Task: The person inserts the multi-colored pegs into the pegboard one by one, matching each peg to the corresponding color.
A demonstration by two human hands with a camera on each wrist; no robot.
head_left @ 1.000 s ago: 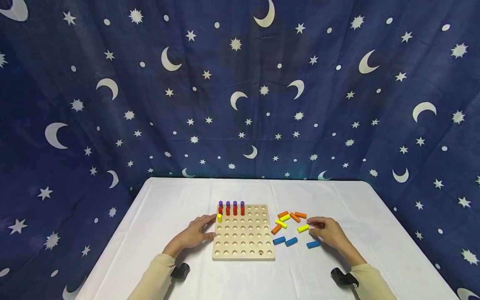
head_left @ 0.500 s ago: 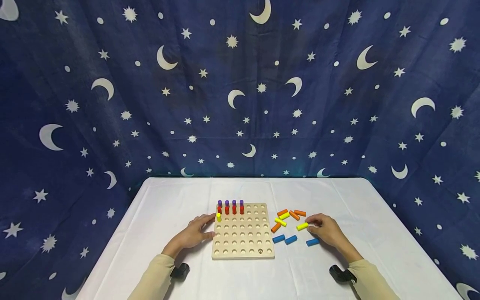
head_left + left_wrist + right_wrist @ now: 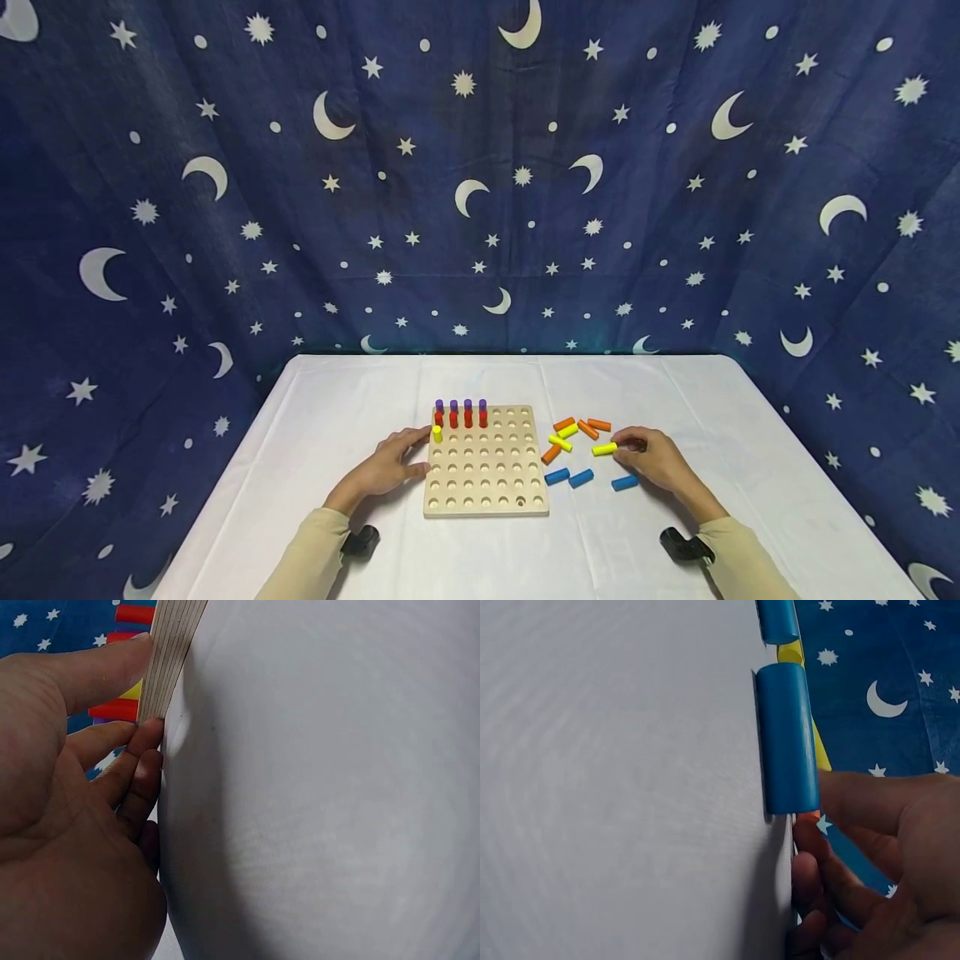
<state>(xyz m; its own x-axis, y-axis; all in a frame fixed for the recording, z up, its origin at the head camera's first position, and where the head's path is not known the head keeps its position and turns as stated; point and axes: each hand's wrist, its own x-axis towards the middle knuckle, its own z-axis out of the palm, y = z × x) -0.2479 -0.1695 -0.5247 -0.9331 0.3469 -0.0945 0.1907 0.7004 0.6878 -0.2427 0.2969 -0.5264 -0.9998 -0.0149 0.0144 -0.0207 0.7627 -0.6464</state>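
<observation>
A square wooden pegboard [image 3: 491,467] with rows of holes lies on the table. Purple pegs [image 3: 468,404] stand along its back row at the left, red pegs [image 3: 468,420] in front of them, and one yellow peg [image 3: 437,434] stands in front of the leftmost red. My left hand [image 3: 390,465] touches the board's left edge, thumb and fingers spread along it; the left wrist view shows the fingertips against its layered side [image 3: 169,664]. Right of the board, my right hand [image 3: 652,458] pinches the right end of a loose yellow peg [image 3: 602,450].
Between board and right hand lie loose orange pegs [image 3: 588,430] and two more yellow pegs [image 3: 560,442]. Blue pegs [image 3: 581,478] lie nearer me, one [image 3: 787,739] close beside the right hand. A starry curtain [image 3: 480,208] hangs behind the white-covered table [image 3: 360,383].
My right hand has moved slightly left onto the loose yellow peg, which has turned a little and lies more level across the view. The left hand has stayed at the board.
</observation>
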